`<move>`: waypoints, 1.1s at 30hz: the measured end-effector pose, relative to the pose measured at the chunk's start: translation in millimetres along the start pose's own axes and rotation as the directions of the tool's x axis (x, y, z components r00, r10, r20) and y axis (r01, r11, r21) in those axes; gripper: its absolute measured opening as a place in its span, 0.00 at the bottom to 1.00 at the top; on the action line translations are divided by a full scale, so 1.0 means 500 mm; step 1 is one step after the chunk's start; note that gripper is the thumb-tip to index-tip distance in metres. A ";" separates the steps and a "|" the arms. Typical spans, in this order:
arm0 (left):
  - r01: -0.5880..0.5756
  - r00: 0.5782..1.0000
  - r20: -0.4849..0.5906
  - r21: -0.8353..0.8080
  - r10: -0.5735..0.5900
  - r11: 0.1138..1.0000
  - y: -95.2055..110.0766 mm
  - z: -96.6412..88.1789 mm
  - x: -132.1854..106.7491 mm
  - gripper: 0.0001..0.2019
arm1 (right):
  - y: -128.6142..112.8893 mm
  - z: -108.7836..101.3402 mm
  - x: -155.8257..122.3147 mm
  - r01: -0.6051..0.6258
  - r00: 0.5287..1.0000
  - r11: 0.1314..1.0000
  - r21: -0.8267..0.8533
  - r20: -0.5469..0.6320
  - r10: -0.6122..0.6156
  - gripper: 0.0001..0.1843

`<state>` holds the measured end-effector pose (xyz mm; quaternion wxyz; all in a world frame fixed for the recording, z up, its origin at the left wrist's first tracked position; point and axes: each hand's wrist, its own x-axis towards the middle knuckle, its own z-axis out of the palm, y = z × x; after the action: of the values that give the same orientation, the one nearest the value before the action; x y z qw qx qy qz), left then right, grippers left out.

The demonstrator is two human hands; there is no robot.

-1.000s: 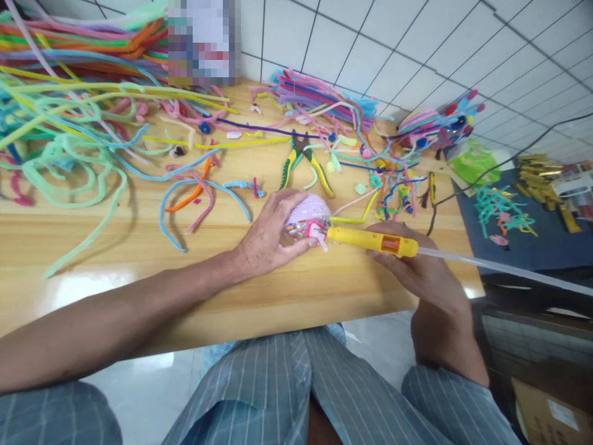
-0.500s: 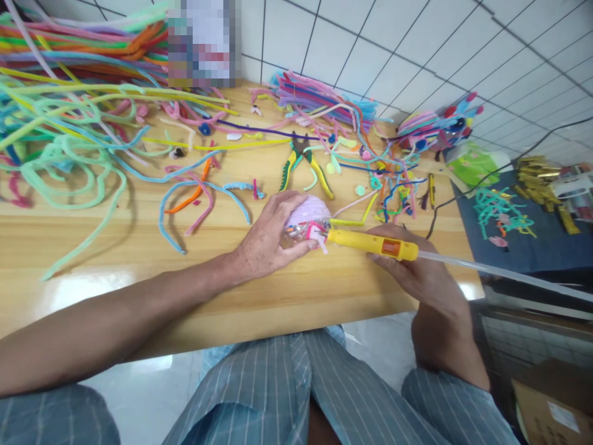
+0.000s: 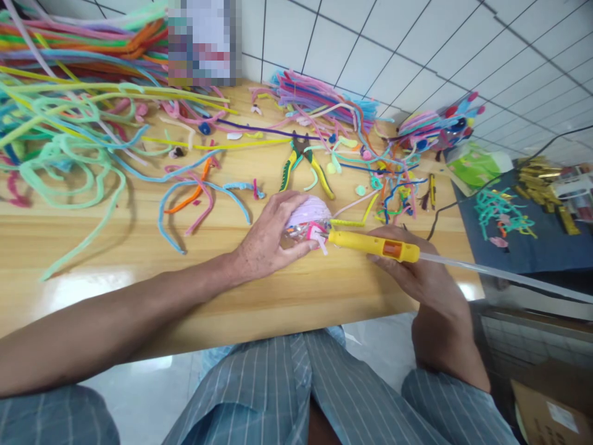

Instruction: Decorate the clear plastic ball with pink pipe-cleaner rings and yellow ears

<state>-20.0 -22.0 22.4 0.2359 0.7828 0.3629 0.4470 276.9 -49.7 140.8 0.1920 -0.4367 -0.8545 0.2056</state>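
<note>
My left hand (image 3: 269,238) is closed around a rounded craft piece with a lilac ribbed top (image 3: 309,211) and a shiny, see-through lower part. On its near right side sits a small pink-and-white piece (image 3: 317,235). My right hand (image 3: 412,266) grips a yellow hot glue gun (image 3: 370,241), with a long clear glue stick (image 3: 500,276) running out of its back. The gun's metal nozzle points left, at or very near the pink-and-white piece; I cannot tell whether it touches. Most of my right fingers are hidden under the gun.
Yellow-green pliers (image 3: 301,162) lie open just beyond my left hand. Loose pipe cleaners (image 3: 69,167) are heaped at the left, with a bundle (image 3: 324,102) by the tiled wall. A black cord (image 3: 477,191) crosses the right side. Scraps lie on the wooden table (image 3: 222,315).
Hardly anything differs. The glue gun has shifted very slightly to the right, its nozzle still by the pink-and-white piece; my left hand keeps its hold.
</note>
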 end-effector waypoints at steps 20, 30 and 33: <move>0.033 0.999 0.027 -0.014 -0.033 0.999 0.003 -0.004 0.000 0.39 | 0.001 0.004 -0.005 0.032 0.999 0.999 -0.019 -0.018 -0.032 0.12; 0.008 1.000 0.011 -0.013 -0.008 1.000 0.001 -0.003 0.000 0.38 | 0.000 0.005 -0.003 0.037 0.999 0.999 -0.032 -0.020 -0.038 0.12; 0.012 1.000 0.015 -0.007 -0.012 1.000 0.001 -0.002 0.000 0.38 | -0.001 0.004 -0.003 0.030 1.000 0.999 -0.031 -0.006 -0.030 0.13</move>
<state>-20.8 -22.0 23.3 0.2440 0.7832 0.3642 0.4408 276.5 -51.6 139.0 0.1909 -0.4275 -0.8634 0.1880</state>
